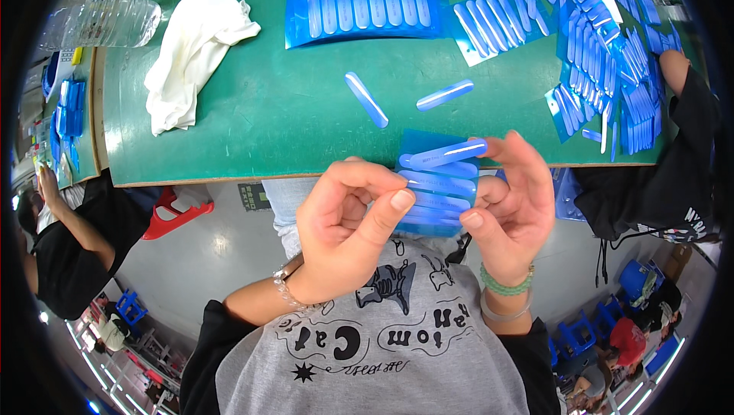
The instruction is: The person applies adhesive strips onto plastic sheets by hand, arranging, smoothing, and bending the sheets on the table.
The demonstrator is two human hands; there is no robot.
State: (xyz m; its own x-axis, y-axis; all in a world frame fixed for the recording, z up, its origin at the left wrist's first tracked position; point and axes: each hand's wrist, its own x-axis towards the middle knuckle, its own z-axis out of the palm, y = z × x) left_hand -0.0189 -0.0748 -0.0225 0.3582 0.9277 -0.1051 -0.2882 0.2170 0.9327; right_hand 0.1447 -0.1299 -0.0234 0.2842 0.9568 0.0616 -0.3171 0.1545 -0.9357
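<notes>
- Hands: left hand (348,220) and right hand (512,201) both pinch a blue sheet of strips (440,186), held above the lap, off the green surface (267,109).
- Two loose blue strips (365,98) lie on it.

blue sheet (438,186): lower edge and both sides hidden behind left hand (348,224) and right hand (508,201); strip count on it can't be told; blue pile (612,56) at far right of surface (260,109) cut by fisheye rim; water bottle (99,21) cap end out of view
</notes>
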